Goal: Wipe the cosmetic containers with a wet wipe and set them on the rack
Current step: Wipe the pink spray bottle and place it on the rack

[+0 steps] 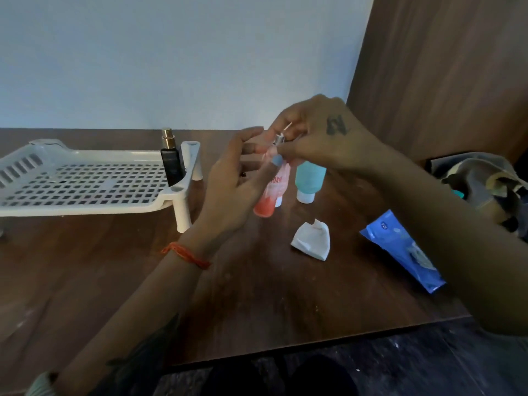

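The left hand (pixel 231 190), an orange thread at its wrist, curls its fingers round a tilted orange spray bottle (pixel 267 200), while the right hand (pixel 314 138) pinches the bottle's top. Just behind stands a teal tube (pixel 310 175); a crumpled wipe (pixel 313 241) lies below the right hand, the white rack (pixel 85 181) off left with a black bottle (pixel 171 164) on it

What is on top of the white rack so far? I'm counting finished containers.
Only a dark bottle with a gold sprayer stands on the rack, at its right end. The rack's left edge is out of frame.
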Demonstrator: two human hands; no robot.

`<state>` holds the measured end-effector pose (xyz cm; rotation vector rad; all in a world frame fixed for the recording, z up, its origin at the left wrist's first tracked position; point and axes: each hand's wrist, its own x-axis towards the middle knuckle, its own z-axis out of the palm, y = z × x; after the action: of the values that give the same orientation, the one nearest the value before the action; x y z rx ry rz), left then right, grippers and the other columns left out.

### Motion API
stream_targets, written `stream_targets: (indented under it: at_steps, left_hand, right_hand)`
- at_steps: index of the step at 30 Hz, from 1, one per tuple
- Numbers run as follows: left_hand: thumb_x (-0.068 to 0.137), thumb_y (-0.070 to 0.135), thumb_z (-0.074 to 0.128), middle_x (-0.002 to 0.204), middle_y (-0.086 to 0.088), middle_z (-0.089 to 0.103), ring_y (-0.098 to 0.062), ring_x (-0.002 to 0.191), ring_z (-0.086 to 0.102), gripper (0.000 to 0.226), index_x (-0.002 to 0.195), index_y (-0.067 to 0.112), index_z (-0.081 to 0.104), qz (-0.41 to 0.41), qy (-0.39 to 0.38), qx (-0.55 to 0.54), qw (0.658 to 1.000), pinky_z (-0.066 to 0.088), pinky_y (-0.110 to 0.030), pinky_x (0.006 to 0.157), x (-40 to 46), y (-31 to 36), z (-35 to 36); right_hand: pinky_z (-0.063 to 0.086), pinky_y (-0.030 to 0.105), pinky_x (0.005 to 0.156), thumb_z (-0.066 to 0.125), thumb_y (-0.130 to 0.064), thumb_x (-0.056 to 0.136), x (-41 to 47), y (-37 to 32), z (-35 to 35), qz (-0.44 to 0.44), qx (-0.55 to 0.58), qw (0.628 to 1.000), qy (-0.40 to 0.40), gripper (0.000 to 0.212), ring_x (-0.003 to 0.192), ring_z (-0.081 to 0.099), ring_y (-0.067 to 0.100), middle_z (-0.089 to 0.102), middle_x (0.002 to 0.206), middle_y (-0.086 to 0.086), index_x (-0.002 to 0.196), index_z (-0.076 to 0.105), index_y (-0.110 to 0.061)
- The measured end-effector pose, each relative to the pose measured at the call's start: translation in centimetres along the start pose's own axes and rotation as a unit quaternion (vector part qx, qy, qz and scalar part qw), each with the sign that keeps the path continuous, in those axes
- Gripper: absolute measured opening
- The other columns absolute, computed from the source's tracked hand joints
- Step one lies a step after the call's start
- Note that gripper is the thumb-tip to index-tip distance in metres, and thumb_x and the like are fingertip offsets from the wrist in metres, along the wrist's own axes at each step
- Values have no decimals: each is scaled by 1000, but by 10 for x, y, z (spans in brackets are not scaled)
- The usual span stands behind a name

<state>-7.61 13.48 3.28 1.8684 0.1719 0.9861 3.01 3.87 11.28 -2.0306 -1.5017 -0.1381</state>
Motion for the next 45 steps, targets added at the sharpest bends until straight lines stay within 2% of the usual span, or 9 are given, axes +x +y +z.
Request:
stream_targets:
  at_steps: [4,6,10,18,23,26,31,40,45]
  left_hand:
    - [86,33,55,99,7,60,-8,93,65,39,122,19,49,37,71,-25,996,56,-32,79,5,22,-27]
    - [88,37,54,103,1,61,-14,96,65,34,119,23,50,59,99,-5,993,56,-35,81,9,33,-49]
    - [90,37,50,111,-10,62,-15,98,64,32,118,21,51,76,129,31,988,55,-27,80,21,41,-95]
    - [96,33,46,111,-4,63,-19,100,64,35,123,10,52,-26,202,12,979,54,-31,82,38,-4,-154]
    - [97,34,43,117,-12,60,-26,99,63,37,123,8,51,-74,181,11,981,53,-36,84,37,-33,-159]
    - [97,39,42,116,-13,61,-27,100,63,40,122,9,51,-90,167,8,982,51,-44,91,36,-39,-162]
    - [95,41,45,111,-12,63,-26,99,64,38,114,9,54,-91,159,7,983,51,-49,91,35,-42,-166]
    - [97,37,43,106,-2,62,-19,96,63,34,113,9,54,-82,159,24,984,51,-29,77,35,-44,-162]
    - [97,36,43,98,2,62,-15,92,62,31,110,9,54,-81,164,18,983,51,-26,74,35,-46,-162]
  right_hand:
    - [47,7,55,72,-14,77,14,-21,-14,-59,39,998,6,15,61,66,3,70,77,3,92,71,-12]
    - [52,13,60,71,-14,79,24,-33,-17,-79,69,994,2,17,66,69,7,70,81,5,95,70,-8]
    - [58,25,65,68,-17,81,48,-61,-11,-130,80,988,28,21,73,70,15,69,88,7,97,69,-4]
    - [57,25,63,71,-12,77,98,-105,28,-149,86,983,60,19,70,67,12,62,78,-5,94,70,-3]
    - [48,16,65,73,-15,74,120,-108,58,-138,24,990,20,20,67,56,2,60,74,-10,93,72,-10]
    - [50,22,71,74,-15,72,123,-103,75,-118,15,993,-21,19,71,58,6,59,71,-11,91,72,-12]
    - [53,32,79,74,-16,73,124,-96,95,-115,6,992,-54,19,84,63,15,67,88,3,91,72,-14]
    - [48,26,72,72,-17,75,123,-99,107,-106,-18,993,-56,17,81,61,16,62,80,-1,91,69,-12]
    - [44,24,69,71,-23,77,124,-100,108,-106,-23,993,-52,21,81,59,14,63,83,-1,95,69,-12]
